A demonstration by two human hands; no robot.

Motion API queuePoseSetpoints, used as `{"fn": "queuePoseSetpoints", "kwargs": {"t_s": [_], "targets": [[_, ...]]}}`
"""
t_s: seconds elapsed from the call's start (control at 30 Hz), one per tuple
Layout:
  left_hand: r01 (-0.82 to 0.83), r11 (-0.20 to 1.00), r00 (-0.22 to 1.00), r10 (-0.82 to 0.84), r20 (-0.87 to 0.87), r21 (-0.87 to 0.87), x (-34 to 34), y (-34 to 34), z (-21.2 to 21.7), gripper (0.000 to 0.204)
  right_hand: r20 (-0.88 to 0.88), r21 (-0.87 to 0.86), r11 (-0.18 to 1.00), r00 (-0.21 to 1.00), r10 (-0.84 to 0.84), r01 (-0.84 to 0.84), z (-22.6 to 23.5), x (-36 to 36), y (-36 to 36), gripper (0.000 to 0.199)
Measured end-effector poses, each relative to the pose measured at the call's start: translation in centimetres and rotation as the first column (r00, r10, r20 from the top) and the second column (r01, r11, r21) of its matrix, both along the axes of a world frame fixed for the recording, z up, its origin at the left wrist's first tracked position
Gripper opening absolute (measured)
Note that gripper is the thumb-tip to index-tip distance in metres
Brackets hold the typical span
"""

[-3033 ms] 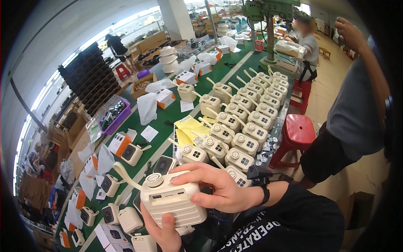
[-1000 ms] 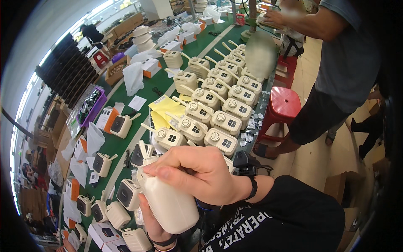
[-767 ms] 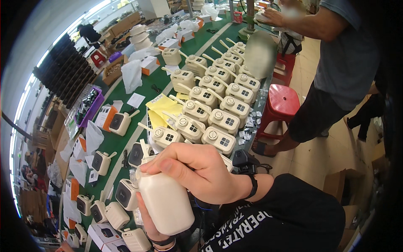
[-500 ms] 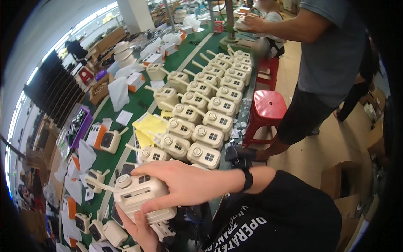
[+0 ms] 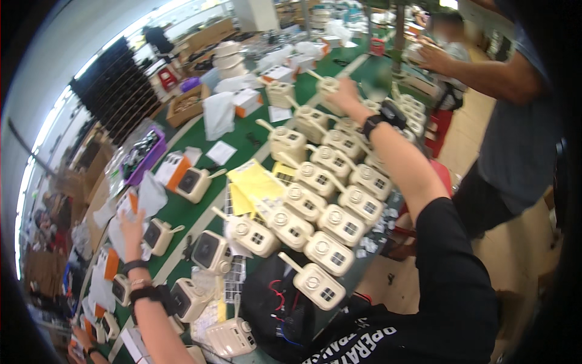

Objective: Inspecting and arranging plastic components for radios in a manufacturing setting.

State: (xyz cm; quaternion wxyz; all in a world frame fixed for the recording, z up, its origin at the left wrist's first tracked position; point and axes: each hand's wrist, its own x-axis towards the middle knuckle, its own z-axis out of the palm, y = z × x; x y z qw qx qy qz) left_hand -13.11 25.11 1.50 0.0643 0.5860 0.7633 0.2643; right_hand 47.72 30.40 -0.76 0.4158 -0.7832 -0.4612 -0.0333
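At the far part of the green table (image 5: 245,127), grasps a cream device (image 5: 327,85) with the right hand (image 5: 347,98); toward the left, extends the left hand (image 5: 130,229) by a white bag (image 5: 152,197), with a released, spread-fingered grip; too blurred to tell any contact.

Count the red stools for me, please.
3: one red stool in the left background; another red stool at right, partly hidden behind the right arm; a third red stool beyond that. More may be hidden.
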Motion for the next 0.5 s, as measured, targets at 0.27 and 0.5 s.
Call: {"fn": "queuePoseSetpoints", "kwargs": {"t_s": [0.27, 0.5], "targets": [[-0.089, 0.884, 0.975, -0.017, -0.222, -0.459, 0.5, 2.4, -6.4, 0.124, 0.004, -0.467, 0.868, 0.982, 0.19, -0.166, -3.3, 2.6, 1.4, 0.064], [-0.045, 0.89, 0.943, -0.111, -0.312, -0.453, -1.6, 2.0, -7.1, 0.114, 0.014, -0.284, 0.944, 0.984, 0.178, -0.167, -1.6, 0.4, 0.0, 0.06]]}}
